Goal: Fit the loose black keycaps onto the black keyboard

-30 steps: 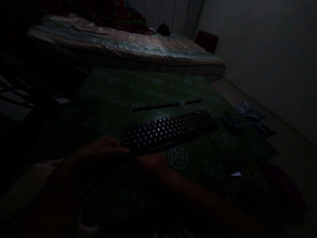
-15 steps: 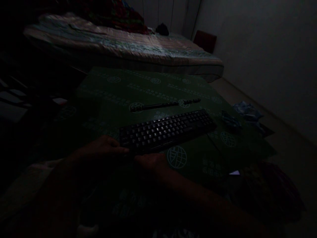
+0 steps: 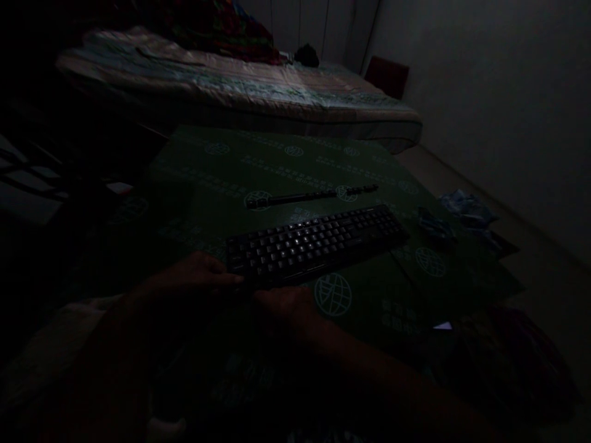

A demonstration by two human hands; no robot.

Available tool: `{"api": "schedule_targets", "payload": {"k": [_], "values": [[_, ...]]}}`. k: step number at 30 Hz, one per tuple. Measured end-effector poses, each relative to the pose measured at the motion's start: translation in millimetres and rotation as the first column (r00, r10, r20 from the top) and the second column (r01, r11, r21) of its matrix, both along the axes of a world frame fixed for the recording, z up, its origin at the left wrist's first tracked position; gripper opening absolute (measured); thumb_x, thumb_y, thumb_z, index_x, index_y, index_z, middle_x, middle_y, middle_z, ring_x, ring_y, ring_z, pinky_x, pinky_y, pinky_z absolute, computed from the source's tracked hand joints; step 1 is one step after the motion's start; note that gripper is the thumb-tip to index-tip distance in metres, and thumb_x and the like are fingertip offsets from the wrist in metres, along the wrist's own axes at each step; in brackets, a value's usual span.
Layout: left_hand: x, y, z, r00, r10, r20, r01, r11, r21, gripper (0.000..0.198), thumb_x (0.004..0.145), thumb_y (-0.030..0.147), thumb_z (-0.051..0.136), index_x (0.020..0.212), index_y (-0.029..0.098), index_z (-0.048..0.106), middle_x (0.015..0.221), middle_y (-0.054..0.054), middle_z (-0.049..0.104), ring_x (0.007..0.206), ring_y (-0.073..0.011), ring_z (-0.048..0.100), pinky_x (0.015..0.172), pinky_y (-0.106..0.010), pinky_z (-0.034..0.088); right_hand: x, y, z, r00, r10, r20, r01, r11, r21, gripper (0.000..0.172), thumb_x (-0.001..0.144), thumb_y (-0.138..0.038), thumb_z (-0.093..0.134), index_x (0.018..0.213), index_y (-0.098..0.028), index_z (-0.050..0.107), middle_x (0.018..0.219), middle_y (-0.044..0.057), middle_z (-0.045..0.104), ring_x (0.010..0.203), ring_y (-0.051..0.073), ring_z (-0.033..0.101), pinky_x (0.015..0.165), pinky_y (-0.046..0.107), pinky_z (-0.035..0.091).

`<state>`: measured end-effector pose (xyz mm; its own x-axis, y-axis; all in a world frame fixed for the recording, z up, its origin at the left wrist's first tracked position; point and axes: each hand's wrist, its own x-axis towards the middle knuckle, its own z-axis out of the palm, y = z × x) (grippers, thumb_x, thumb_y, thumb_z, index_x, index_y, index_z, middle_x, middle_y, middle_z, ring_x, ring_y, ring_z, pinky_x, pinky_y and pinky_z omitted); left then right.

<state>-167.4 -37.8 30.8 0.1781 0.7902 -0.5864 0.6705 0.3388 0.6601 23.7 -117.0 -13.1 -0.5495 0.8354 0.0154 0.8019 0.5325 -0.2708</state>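
Observation:
In dim light, a black keyboard (image 3: 300,243) is angled across the green printed tabletop (image 3: 207,212), its right end farther away. My left hand (image 3: 198,274) is closed on its near left corner, with the thumb on the edge. Just right of that corner, my right hand (image 3: 289,311) is curled by the keyboard's front edge. Its fingertips are in shadow, and whatever they hold is hidden. Beyond the keyboard lies a long thin black strip (image 3: 305,198) with key-like bumps at its right end.
A crumpled dark bag (image 3: 434,223) rests on the table's right side, with more crumpled plastic (image 3: 466,204) past the edge. Behind the table stands a bed (image 3: 258,92) with a patterned sheet. A dark cloth bundle (image 3: 521,363) is at lower right, and a wall (image 3: 498,86) rises at right.
The whole view has shifted slightly, so everything appears a little farther right. Both hands keep nearly the same place at the keyboard.

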Motion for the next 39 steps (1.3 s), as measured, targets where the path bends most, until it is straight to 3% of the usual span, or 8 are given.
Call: {"api": "schedule_targets", "payload": {"k": [3, 13, 30, 39], "values": [[-3, 0, -0.9, 0.999, -0.039, 0.018, 0.04, 0.996, -0.074, 0.046, 0.053, 0.056, 0.073, 0.051, 0.013, 0.059, 0.045, 0.003, 0.048, 0.043, -0.01, 0.041, 0.044, -0.021, 0.027, 0, -1, 0.6, 1.0, -0.008, -0.004, 0.008, 1.0, -0.002, 0.017, 0.085, -0.027, 0.043, 0.095, -0.02, 0.056, 0.08, 0.002, 0.066, 0.062, 0.013, 0.056, 0.047, 0.025, 0.03], [-6, -11, -1.3, 0.991, -0.058, 0.119, 0.058, 0.998, 0.0, 0.044, 0.055, 0.054, 0.07, 0.047, 0.014, 0.055, 0.045, 0.004, 0.041, 0.042, -0.0076, 0.034, 0.042, -0.021, 0.023, -2, -7, -11.2, 0.997, -0.016, -0.069, 0.02, 0.998, 0.059, 0.013, 0.084, -0.024, 0.045, 0.083, -0.02, 0.058, 0.068, 0.002, 0.065, 0.055, 0.012, 0.054, 0.047, 0.026, 0.021], [-9, -16, -4.1, 0.985, -0.065, 0.161, 0.063, 0.998, 0.019, 0.043, 0.057, 0.054, 0.068, 0.05, 0.014, 0.053, 0.046, 0.004, 0.042, 0.044, -0.008, 0.036, 0.043, -0.022, 0.024, -1, -12, -31.8, 0.994, -0.04, -0.105, 0.055, 0.989, 0.139, 0.011, 0.081, -0.022, 0.048, 0.084, -0.022, 0.059, 0.066, 0.0, 0.063, 0.056, 0.011, 0.053, 0.05, 0.025, 0.022], [-10, -16, -5.6, 0.984, -0.057, 0.168, 0.054, 0.998, 0.018, 0.041, 0.056, 0.052, 0.068, 0.05, 0.013, 0.055, 0.046, 0.003, 0.042, 0.043, -0.0081, 0.036, 0.043, -0.022, 0.024, 0, -13, -29.1, 0.986, -0.015, -0.168, 0.041, 0.987, 0.155, 0.014, 0.08, -0.02, 0.047, 0.084, -0.021, 0.06, 0.067, -0.001, 0.064, 0.057, 0.011, 0.057, 0.05, 0.025, 0.024]]}}
